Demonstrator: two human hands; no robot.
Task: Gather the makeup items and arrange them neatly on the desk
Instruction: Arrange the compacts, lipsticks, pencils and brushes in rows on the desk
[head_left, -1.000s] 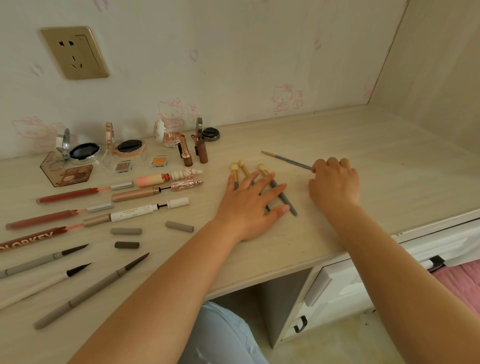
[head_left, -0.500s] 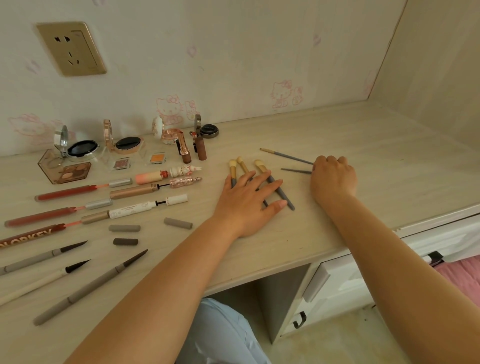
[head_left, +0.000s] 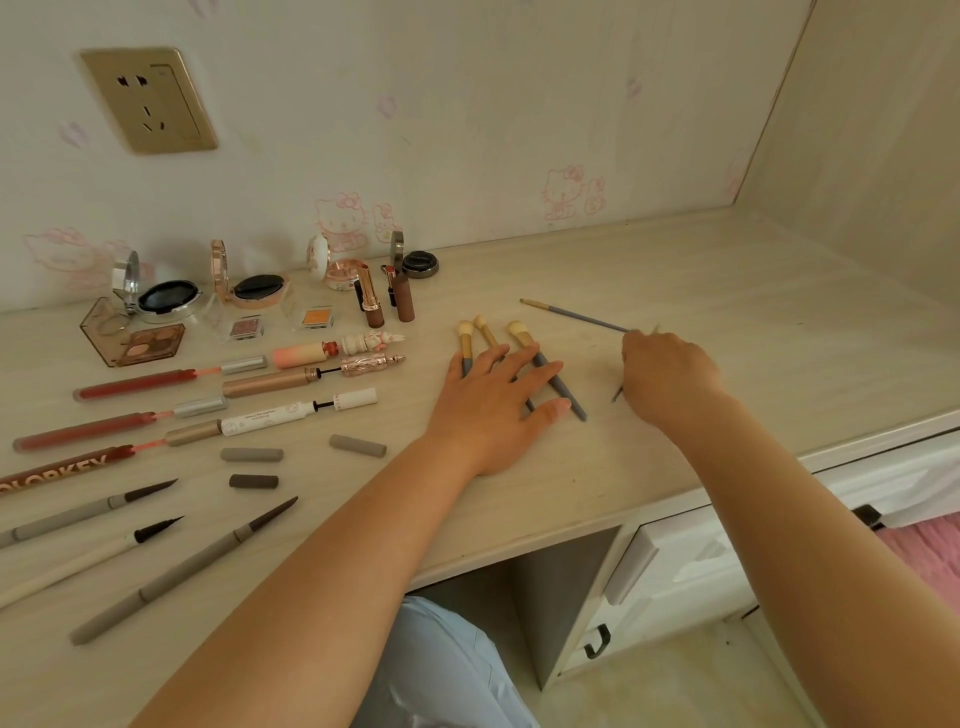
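On a pale desk (head_left: 727, 291), the left hand (head_left: 493, 410) lies flat, fingers spread, across three brushes (head_left: 524, 338) at centre. At its 3 o'clock the right hand (head_left: 670, 374) curls round a thin brush (only its tip shows) (head_left: 616, 395). Another thin brush (head_left: 571, 314) lies at 1 o'clock.

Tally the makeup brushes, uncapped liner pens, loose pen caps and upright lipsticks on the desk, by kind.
Grey-handled makeup brushes: 5 (three under the left hand, one thin one lying apart, one thin one gripped in the right hand)
Uncapped pointed-tip liner pens: 3
Loose short grey and brown pen caps: 3
Upright brown lipstick tubes: 2
Total: 13
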